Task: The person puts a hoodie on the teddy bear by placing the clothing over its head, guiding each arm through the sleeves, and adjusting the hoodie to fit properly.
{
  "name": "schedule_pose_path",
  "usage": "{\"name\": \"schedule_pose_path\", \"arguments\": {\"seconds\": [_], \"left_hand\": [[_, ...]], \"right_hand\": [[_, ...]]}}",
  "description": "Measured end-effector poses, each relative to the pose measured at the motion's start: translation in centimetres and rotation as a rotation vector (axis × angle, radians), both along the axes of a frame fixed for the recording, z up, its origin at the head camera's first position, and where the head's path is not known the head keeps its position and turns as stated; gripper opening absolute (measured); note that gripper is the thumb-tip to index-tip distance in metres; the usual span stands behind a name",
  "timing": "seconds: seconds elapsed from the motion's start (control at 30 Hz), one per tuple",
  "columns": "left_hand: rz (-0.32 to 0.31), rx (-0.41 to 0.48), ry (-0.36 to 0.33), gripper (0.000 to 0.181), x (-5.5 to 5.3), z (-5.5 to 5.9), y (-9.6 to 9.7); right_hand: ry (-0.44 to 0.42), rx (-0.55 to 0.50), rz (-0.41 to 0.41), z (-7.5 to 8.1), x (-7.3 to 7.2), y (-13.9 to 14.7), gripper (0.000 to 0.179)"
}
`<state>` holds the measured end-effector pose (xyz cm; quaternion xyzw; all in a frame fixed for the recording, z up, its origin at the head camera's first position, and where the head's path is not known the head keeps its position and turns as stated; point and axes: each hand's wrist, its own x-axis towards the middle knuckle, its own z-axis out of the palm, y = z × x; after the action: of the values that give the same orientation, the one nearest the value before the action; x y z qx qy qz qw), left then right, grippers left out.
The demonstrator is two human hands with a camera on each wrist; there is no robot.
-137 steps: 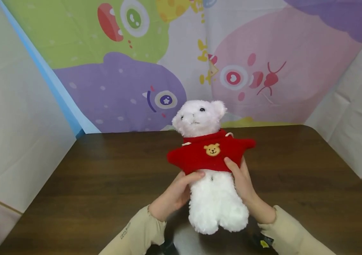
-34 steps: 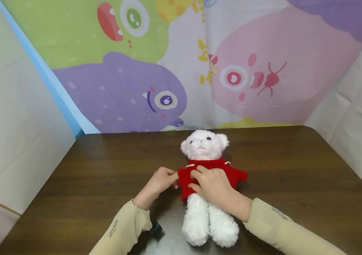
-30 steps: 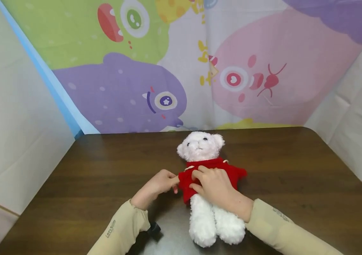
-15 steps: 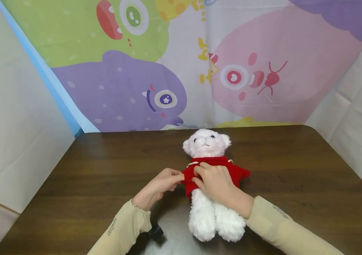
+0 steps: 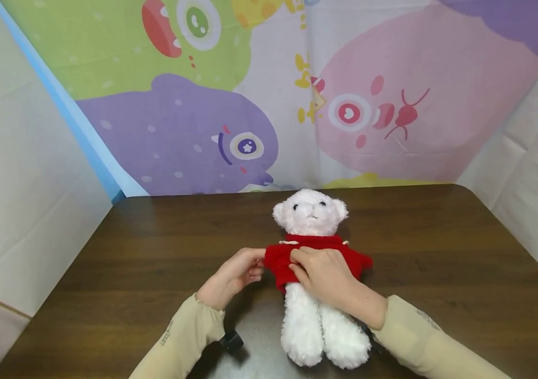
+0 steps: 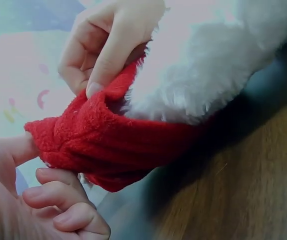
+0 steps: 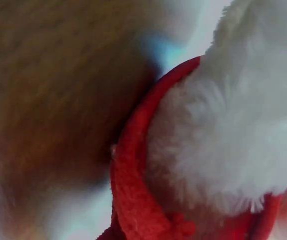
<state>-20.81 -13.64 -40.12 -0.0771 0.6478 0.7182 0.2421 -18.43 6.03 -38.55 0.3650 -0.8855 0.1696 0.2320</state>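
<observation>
A white plush teddy bear point(image 5: 310, 213) lies face up on the table, wearing a red sweater point(image 5: 279, 263) with white cord ends at the neck. At the cuff of the sleeve on the left is my left hand point(image 5: 236, 273). One digit reaches inside the cuff and the other fingers curl beneath it, as the left wrist view shows on the sweater point(image 6: 98, 142). Across the bear's belly, my right hand point(image 5: 326, 276) pinches the sweater's hem, thumb over its edge. The right wrist view has the sweater's hem point(image 7: 133, 175) around white fur point(image 7: 223, 140); the chest patch is covered.
Brown wooden table point(image 5: 155, 247) extends around the bear. A cartoon-printed cloth point(image 5: 179, 137) hangs along its back edge, with pale panels point(image 5: 37, 158) at both sides. A small black device point(image 5: 232, 342) sits at my left cuff.
The bear, earlier held up between both hands, is now down on the table. My left hand moved to the sleeve and my right onto the hem; lately the left digit slipped into the cuff.
</observation>
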Motion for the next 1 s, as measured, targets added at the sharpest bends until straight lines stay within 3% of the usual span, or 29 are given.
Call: {"name": "schedule_pose_path", "arguments": {"seconds": [0.2,0.33,0.5,0.7,0.83,1.0], "left_hand": [[-0.115,-0.085,0.075,0.032,0.0,-0.2,-0.3],[-0.179,-0.252,0.154,0.034,0.4,-0.2,-0.3],[-0.198,-0.421,0.208,0.044,1.0,-0.2,0.0],[-0.179,-0.395,0.212,0.045,1.4,-0.6,0.6],[-0.129,-0.369,0.22,0.041,1.2,-0.5,0.7],[-0.092,-0.232,0.168,0.029,1.1,-0.2,0.7]], "right_hand": [[-0.051,-0.043,-0.031,-0.1,-0.3,0.1,0.014],[-0.061,-0.007,-0.031,-0.3,-0.3,-0.2,0.015],[-0.062,0.008,-0.028,-0.2,-0.2,-0.7,0.016],[-0.04,-0.004,-0.076,-0.4,-0.4,-0.7,0.016],[-0.046,-0.008,-0.091,-0.4,-0.5,-0.6,0.016],[-0.075,0.008,-0.095,-0.3,-0.4,-0.5,0.018]]}}
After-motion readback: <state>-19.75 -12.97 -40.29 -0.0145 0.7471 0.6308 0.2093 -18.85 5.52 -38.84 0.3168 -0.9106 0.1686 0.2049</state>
